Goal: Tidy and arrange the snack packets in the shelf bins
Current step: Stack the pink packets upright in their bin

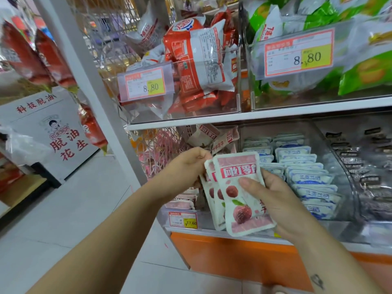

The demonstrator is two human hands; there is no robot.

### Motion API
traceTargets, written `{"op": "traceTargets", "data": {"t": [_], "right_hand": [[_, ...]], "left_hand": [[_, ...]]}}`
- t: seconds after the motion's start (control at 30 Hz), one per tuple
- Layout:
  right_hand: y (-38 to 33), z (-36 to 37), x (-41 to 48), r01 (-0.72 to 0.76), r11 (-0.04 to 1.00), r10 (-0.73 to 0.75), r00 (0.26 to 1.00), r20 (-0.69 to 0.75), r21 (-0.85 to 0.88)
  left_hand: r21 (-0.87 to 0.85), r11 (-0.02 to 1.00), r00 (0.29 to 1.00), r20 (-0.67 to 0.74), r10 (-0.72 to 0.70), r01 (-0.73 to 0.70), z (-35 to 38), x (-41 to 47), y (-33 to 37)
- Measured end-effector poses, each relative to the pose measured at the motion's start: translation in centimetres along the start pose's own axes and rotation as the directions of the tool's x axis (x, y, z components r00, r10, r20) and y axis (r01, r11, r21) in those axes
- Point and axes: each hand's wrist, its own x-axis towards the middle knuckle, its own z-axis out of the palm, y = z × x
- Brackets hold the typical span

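2 hands hold pink packets (239,209) before the bin (204,224).
Right hand (275,200) grips them, thumb (249,183) on front; left hand (186,166) pinches their top edge.

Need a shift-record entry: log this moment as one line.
left hand: pinches pink-and-white plastic fruit snack packets | right hand: holds same packets | location: before clear lower bin

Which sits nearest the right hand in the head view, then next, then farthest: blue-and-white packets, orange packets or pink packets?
1. The pink packets, held in the right hand itself.
2. The blue-and-white packets, stacked just to its right.
3. The orange packets, higher up and to the left.
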Motion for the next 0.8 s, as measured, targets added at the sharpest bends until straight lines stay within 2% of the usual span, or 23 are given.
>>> {"op": "traceTargets", "data": {"t": [0.07, 0.1, 0.17, 0.23, 0.3, 0.4, 0.5, 0.63, 0.7, 0.77, 0.8], "right_hand": [[-0.2, -0.5, 0.1, 0.026, 0.998, -0.022, 0.996, -0.083, 0.054], [-0.3, -0.8, 0.2, 0.051, 0.995, -0.039, 0.989, -0.144, 0.081], [-0.2, -1.4, 0.5, 0.120, 0.987, -0.084, 0.952, -0.295, 0.105], [-0.1, -2.0, 0.9, 0.191, 0.979, -0.141, 0.888, -0.438, 0.072], [0.0, -2.5, 1.0, 0.226, 0.974, -0.178, 0.835, -0.520, 0.028], [0.2, -2.6, 0.9, 0.225, 0.974, -0.184, 0.818, -0.545, 0.008], [0.3, -2.5, 1.1, 0.205, 0.979, -0.175, 0.821, -0.543, -0.006], [0.1, -2.5, 1.2, 0.196, 0.981, -0.164, 0.822, -0.545, 0.001], [0.0, -2.5, 1.2, 0.195, 0.981, -0.167, 0.823, -0.543, -0.006], [0.0, -2.5, 1.1, 0.194, 0.981, -0.172, 0.824, -0.540, -0.016], [-0.1, -2.4, 1.1, 0.195, 0.981, -0.175, 0.825, -0.538, -0.021]], "left_hand": [[-0.179, 0.983, 0.999, 0.036, -0.026, 0.032, 0.0, 0.4, -0.1], [-0.157, 0.987, 0.999, -0.011, -0.031, 0.029, -0.1, 0.6, -0.4], [0.122, 0.992, 0.978, -0.208, 0.002, 0.024, -0.1, 1.5, -1.5], [0.405, 0.911, 0.937, -0.341, 0.078, 0.072, -0.3, 2.7, -2.8], [0.589, 0.801, 0.955, -0.286, 0.082, 0.107, -0.3, 3.9, -3.9], [0.811, 0.582, 0.994, -0.098, 0.038, 0.058, 0.1, 5.5, -5.0], [0.905, 0.425, 0.993, -0.035, 0.112, -0.016, 0.5, 6.3, -5.1], [0.929, 0.338, 0.966, 0.063, 0.251, -0.149, 0.1, 6.8, -4.5], [0.906, 0.337, 0.903, 0.099, 0.418, -0.256, -0.3, 6.7, -4.0], [0.863, 0.364, 0.805, 0.079, 0.588, -0.350, -0.5, 6.2, -3.2], [0.838, 0.402, 0.787, 0.053, 0.615, -0.370, -0.6, 5.8, -2.9]]}}
